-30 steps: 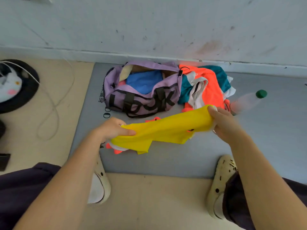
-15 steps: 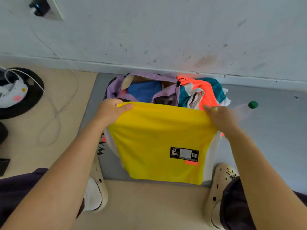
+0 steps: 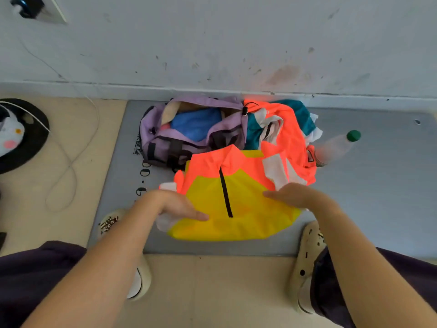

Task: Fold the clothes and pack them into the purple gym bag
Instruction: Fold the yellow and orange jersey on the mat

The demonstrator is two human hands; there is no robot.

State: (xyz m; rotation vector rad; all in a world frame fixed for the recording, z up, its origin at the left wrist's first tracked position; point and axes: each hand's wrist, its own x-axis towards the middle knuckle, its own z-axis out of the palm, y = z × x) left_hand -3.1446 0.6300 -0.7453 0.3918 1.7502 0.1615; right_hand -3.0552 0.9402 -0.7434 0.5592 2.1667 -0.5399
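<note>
A yellow and orange zip-neck jersey (image 3: pixel 243 204) lies spread front-up on the grey mat (image 3: pixel 366 185), just in front of the purple gym bag (image 3: pixel 189 140). My left hand (image 3: pixel 175 205) rests flat on the jersey's left edge, fingers straight. On the jersey's right side, my right hand (image 3: pixel 293 195) presses down with straight fingers. The bag stands unzipped against the wall with a blue garment (image 3: pixel 196 124) inside. A heap of orange, teal and white clothes (image 3: pixel 283 131) lies to the right of the bag.
A clear plastic bottle with a green cap (image 3: pixel 338 145) lies on the mat right of the heap. My two feet in cream clogs (image 3: pixel 307 261) stand at the mat's near edge. A white cable (image 3: pixel 68 166) and a black round object (image 3: pixel 28 136) sit on the floor at left.
The jersey was stretched between both hands, held up, and now lies flat on the mat with its zip side up. Both hands let go of its edge and rest flat on it.
</note>
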